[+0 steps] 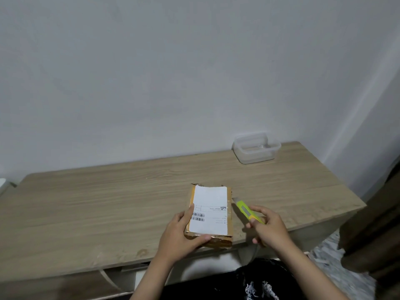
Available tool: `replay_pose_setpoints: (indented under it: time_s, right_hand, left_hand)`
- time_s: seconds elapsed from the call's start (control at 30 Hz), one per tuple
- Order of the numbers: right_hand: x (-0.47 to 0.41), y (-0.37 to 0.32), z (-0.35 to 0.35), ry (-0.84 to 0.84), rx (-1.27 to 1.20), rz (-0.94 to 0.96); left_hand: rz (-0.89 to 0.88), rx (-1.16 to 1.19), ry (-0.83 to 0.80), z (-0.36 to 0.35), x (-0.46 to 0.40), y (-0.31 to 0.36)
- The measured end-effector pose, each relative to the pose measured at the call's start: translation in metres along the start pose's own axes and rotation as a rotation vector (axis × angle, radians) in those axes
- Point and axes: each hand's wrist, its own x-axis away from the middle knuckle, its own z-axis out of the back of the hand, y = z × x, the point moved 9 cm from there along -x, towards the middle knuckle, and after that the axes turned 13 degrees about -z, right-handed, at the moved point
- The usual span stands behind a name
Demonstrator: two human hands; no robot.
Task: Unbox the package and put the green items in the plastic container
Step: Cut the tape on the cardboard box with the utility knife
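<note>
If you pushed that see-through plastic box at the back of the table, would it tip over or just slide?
Probably slide. The plastic container is low and wide with a flat bottom, so tipping seems unlikely. It looks empty and thin-walled, so it is likely light and would skid easily on the smooth wooden table.

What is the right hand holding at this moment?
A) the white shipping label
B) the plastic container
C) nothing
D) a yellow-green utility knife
D: the right hand grips the yellow-green utility knife, its tip pointing at the right side of the package, which the left hand steadies; the plastic container sits untouched at the table's far edge.
</note>
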Motion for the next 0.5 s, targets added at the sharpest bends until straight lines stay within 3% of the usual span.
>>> replay_pose_setpoints:
  time_s: [0.5]
  right_hand:
    - [0.001, -0.003, 0.004, 0.009, 0.038, 0.104]
  left_hand:
    - [-0.019, 0.018, 0.082, 0.0, 0.002, 0.012]
